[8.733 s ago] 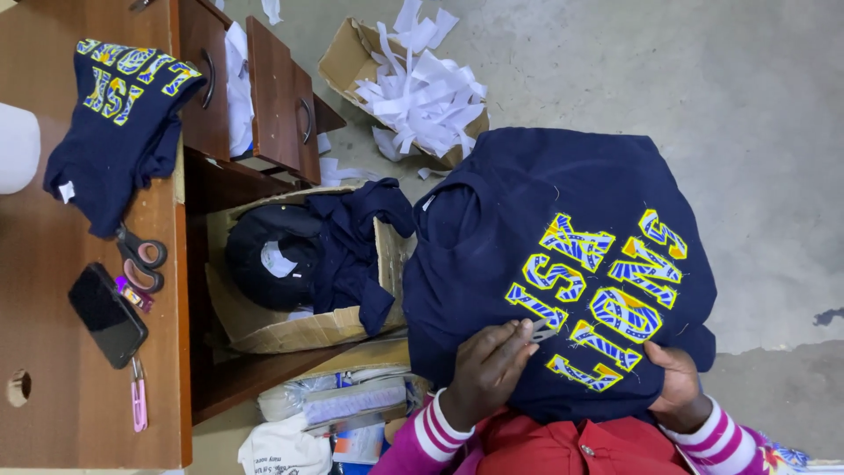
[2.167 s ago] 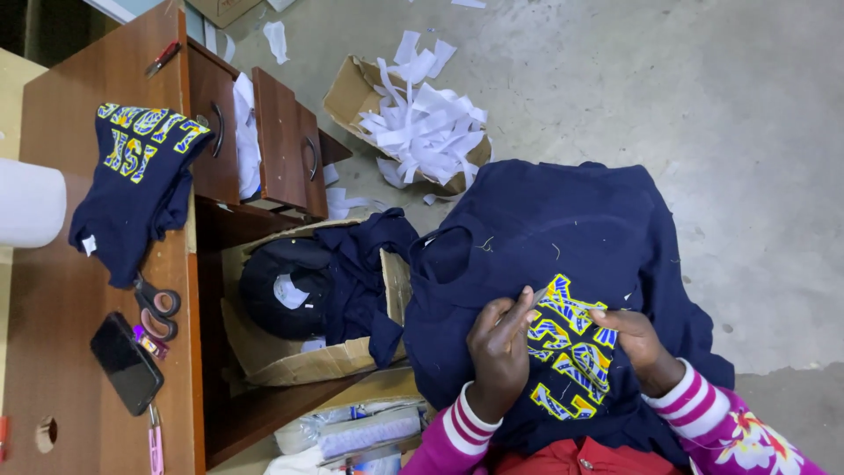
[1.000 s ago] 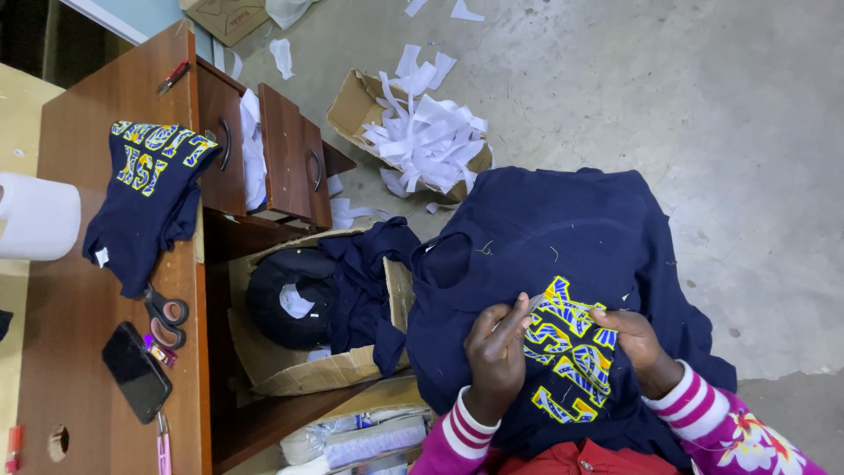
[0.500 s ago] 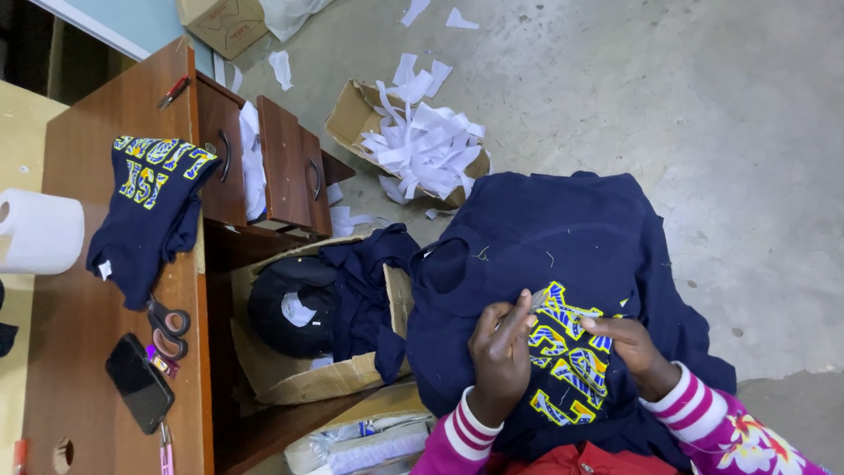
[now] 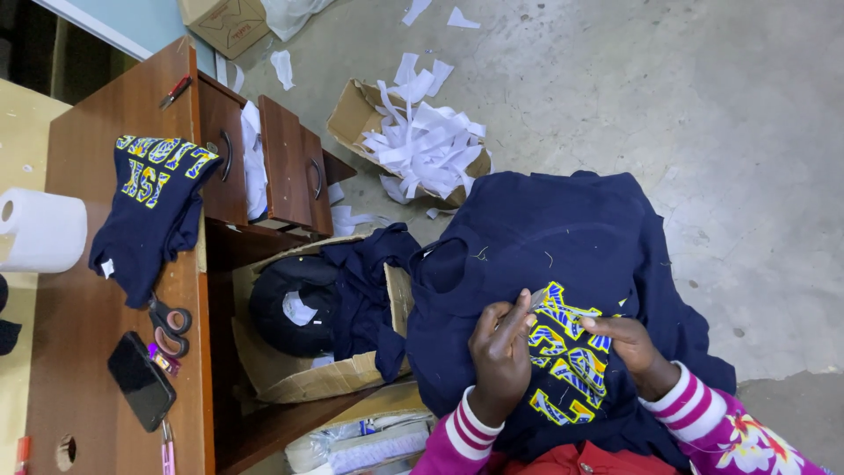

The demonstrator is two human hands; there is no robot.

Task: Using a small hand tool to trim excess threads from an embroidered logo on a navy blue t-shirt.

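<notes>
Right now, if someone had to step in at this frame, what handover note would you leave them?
Left hand: pinched shut on a small slim tool, its tip at the top of the yellow-and-blue lettering.
Right hand: fingers pressing the lettering flat; it holds nothing that shows.
Navy sweatshirt: spread over the lap, print up.
Done: one folded navy garment lies on the desk, scissors beside it.
Left: more navy garments wait in the cardboard box by the desk. How far the lettering work has got cannot be told.

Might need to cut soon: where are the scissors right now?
The scissors lie on the wooden desk at the left, between the folded navy shirt and the black phone.
</notes>
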